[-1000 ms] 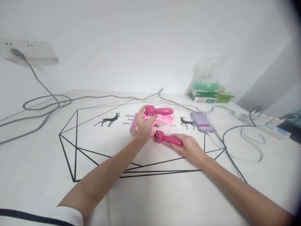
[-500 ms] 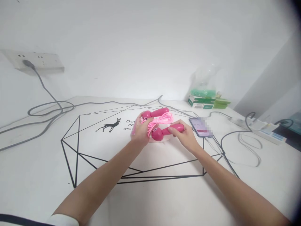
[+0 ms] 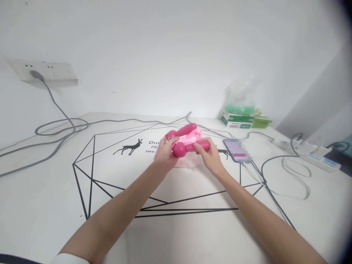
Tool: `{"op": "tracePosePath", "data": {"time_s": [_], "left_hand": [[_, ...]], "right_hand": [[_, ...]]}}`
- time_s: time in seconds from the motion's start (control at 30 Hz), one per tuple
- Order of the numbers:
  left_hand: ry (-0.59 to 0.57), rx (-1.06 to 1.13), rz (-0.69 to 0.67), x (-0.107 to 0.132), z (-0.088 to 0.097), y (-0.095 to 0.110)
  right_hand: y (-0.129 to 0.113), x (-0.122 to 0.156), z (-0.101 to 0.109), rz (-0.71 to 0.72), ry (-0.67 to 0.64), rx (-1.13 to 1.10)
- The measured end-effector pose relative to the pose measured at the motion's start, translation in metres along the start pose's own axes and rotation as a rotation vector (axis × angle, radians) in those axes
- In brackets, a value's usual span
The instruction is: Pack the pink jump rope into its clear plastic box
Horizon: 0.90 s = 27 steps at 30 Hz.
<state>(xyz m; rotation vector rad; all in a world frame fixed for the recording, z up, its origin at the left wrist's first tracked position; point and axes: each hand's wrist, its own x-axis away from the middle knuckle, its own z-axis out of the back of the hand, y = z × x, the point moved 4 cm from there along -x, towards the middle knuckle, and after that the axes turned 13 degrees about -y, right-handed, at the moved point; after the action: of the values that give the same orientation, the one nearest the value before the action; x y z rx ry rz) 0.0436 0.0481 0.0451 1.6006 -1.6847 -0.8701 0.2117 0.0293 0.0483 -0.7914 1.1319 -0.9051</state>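
Observation:
A pink jump rope [image 3: 194, 136] with its cord coiled in a bundle is held above the table between both hands. My left hand [image 3: 165, 152] is closed round the left side of the bundle, by the round knobs of the two handles. My right hand [image 3: 210, 156] grips the nearer dark-pink handle [image 3: 189, 147], thumb on top. The farther handle [image 3: 186, 129] slants up to the right behind the cord. Beneath the hands lies something pale pink and flat [image 3: 187, 162], partly hidden, perhaps a bag.
A phone [image 3: 237, 150] lies right of my right hand with a cable attached. Boxes [image 3: 238, 120] under a clear plastic bag stand at the back right. A power strip [image 3: 316, 157] sits at far right. Grey cords [image 3: 132, 119] run along the wall from a socket [image 3: 55, 71].
My right hand has moved left with the nearer handle, bringing it closer to my left hand and alongside the cord bundle. The view has shifted slightly.

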Motion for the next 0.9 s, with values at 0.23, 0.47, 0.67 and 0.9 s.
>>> {"op": "tracePosePath", "data": {"time_s": [0.23, 0.47, 0.67, 0.9], "left_hand": [[0.115, 0.001, 0.025, 0.008, 0.0, -0.007], [0.119, -0.058, 0.07, 0.009, 0.002, -0.001], [0.122, -0.038, 0.12, 0.008, 0.005, 0.003], [0.179, -0.09, 0.0, 0.011, 0.007, -0.002]], "right_hand": [[0.007, 0.0, -0.003, -0.075, -0.017, 0.114], [0.014, 0.0, -0.004, -0.101, -0.091, 0.145], [0.011, 0.001, -0.006, -0.105, -0.154, 0.216], [0.016, 0.005, -0.019, -0.11, -0.102, 0.104]]}}
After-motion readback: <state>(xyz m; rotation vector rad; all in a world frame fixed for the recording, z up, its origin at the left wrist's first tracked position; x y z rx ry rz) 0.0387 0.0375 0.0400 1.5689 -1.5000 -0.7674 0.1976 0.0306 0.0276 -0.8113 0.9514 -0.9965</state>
